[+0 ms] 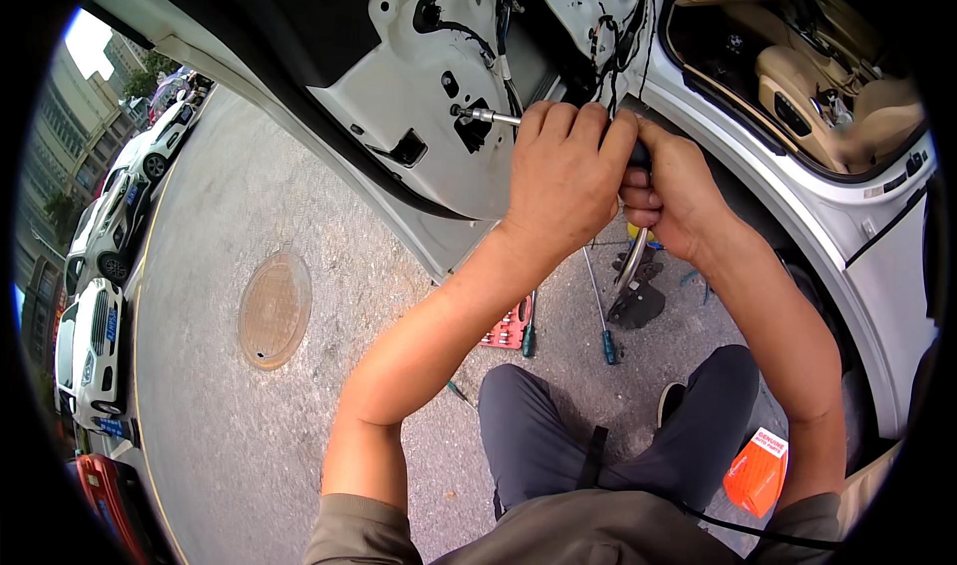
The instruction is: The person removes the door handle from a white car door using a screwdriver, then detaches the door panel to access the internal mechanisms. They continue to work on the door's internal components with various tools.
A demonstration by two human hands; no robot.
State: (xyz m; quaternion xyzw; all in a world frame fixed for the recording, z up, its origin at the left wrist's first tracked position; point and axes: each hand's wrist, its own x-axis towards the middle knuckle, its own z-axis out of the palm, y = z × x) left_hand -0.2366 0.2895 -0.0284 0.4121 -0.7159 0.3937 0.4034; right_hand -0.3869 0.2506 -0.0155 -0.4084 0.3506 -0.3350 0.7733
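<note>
A socket driver (pixel 489 116) with a chrome shaft points left, its tip at a dark fastening hole in the bare inner panel of a white car door (pixel 374 102). My left hand (pixel 570 171) is wrapped over the shaft, fingers closed. Close beside it, my right hand (pixel 678 191) grips the dark handle end of the same tool; most of that handle is hidden by my fingers. Below my right hand shows a curved chrome bar (pixel 630 261); I cannot tell whether it joins the tool. Black wiring (pixel 501 27) runs across the panel above my hands.
On the pavement lie a screwdriver (pixel 608 344), a red socket case (pixel 506 330) and an orange-and-white package (pixel 758 473). The car's door sill (pixel 788 176) and beige seat (pixel 812 97) are at right. A manhole cover (pixel 275 311) and parked cars (pixel 90 341) are at left.
</note>
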